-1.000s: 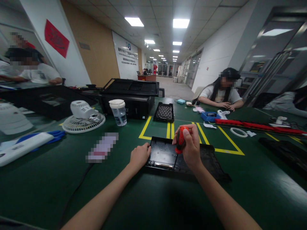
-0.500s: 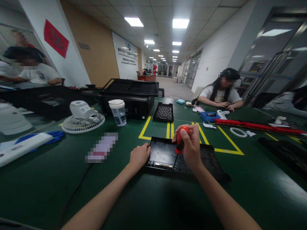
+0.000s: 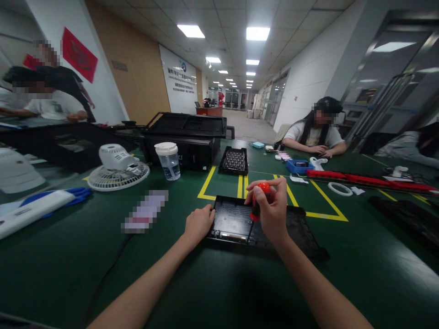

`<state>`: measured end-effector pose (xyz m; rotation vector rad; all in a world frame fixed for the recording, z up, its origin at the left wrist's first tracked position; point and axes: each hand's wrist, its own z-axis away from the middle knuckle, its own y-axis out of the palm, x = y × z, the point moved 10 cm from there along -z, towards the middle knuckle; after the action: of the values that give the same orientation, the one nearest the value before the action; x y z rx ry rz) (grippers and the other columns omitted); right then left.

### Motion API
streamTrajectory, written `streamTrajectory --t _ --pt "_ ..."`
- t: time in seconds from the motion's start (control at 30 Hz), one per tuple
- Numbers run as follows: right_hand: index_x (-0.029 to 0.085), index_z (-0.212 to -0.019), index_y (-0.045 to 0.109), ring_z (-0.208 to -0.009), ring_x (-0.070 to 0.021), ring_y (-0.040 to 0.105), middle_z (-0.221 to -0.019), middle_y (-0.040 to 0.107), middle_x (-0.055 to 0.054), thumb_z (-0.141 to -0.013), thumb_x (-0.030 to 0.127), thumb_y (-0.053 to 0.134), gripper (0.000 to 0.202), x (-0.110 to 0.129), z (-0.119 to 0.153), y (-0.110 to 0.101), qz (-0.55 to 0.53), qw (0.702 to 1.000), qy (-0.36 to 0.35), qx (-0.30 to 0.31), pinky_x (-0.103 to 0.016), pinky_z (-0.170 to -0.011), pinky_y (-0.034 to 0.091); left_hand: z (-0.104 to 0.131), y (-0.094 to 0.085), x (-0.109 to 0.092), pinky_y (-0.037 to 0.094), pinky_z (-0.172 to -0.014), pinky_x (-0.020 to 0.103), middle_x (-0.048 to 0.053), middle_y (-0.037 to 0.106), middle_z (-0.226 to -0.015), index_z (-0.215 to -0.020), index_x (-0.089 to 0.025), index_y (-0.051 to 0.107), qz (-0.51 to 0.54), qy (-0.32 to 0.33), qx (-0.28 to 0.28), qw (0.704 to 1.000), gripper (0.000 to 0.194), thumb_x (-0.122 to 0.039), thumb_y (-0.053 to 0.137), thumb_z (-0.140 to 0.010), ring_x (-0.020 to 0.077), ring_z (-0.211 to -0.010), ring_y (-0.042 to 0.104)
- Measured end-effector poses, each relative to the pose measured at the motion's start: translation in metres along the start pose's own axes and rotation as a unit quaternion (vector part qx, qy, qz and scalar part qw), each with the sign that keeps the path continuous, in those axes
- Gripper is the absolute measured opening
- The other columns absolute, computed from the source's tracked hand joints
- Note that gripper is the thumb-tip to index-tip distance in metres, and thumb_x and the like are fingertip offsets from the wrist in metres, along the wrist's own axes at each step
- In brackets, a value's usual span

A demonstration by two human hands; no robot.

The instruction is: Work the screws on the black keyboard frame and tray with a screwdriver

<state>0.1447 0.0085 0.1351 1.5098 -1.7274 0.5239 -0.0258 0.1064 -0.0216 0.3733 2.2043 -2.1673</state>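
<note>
A shallow black plastic panel (image 3: 233, 218) lies on the green table, ribbed inside, with a pale strip along its near edge. My left hand (image 3: 199, 222) is closed on the panel's left edge, its fingertips partly hidden. In my right hand (image 3: 272, 208) is a screwdriver (image 3: 255, 211) with a red and black handle. It stands nearly upright over the panel's middle, its tip down by a small round screw spot (image 3: 250, 222). Whether the tip sits in a screw is too small to tell. My right forearm and hand cover part of the panel.
Beyond the panel are yellow tape lines (image 3: 322, 214) and a black tray (image 3: 234, 161) of small parts. A lidded water cup (image 3: 169, 162), white fan (image 3: 118, 169) and pixelated phone-like object (image 3: 146, 212) stand left. A blue box (image 3: 299, 166) and a seated person are farther right.
My right fingers have shifted around the screwdriver handle, and its red top has turned and tilted slightly. My left hand and the panel stay put. A person at far left has moved right.
</note>
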Motion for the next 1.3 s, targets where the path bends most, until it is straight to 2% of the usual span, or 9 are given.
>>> streamTrajectory --t 0.53,0.67,0.8,1.3 --pt "0.024 -0.086 0.035 -0.043 -0.0048 0.046 -0.074 0.053 0.006 -0.075 0.019 0.061 0.028 -0.007 0.008 0.005 -0.028 0.999 0.029 0.005 -0.017 -0.038 0.038 -0.001 0.002 -0.002 0.045 -0.069 0.030 0.008 0.066 -0.086 -0.103 -0.025 0.056 0.002 0.013 -0.013 1.000 0.038 -0.045 0.028 -0.087 0.0219 -0.082 0.062" --pt "0.022 -0.092 0.043 -0.044 -0.0063 0.045 -0.073 0.052 0.003 -0.082 0.026 0.047 0.011 -0.009 0.009 0.006 -0.069 0.997 0.032 0.016 -0.019 -0.038 0.034 -0.001 0.001 -0.003 0.045 -0.068 0.031 0.008 0.066 -0.086 -0.102 -0.026 0.056 0.001 0.017 -0.014 1.000 0.038 -0.045 0.027 -0.087 0.0224 -0.081 0.062" --pt "0.018 -0.092 0.054 -0.048 -0.0088 0.046 -0.073 0.051 -0.001 -0.086 0.029 0.032 0.025 -0.010 0.009 0.007 -0.076 0.996 0.039 0.024 -0.021 -0.040 0.034 0.000 0.000 -0.002 0.045 -0.069 0.029 0.008 0.066 -0.086 -0.103 -0.025 0.057 0.000 0.011 -0.007 1.000 0.038 -0.044 0.028 -0.087 0.0217 -0.082 0.062" --pt "0.018 -0.087 0.053 -0.048 -0.0090 0.044 -0.075 0.051 -0.001 -0.087 0.029 0.032 0.023 -0.009 0.009 0.007 -0.069 0.996 0.040 0.026 -0.022 -0.042 0.036 0.002 -0.001 0.000 0.044 -0.072 0.029 0.008 0.066 -0.088 -0.103 -0.024 0.057 0.004 0.004 -0.002 1.000 0.038 -0.045 0.029 -0.087 0.0213 -0.085 0.062"
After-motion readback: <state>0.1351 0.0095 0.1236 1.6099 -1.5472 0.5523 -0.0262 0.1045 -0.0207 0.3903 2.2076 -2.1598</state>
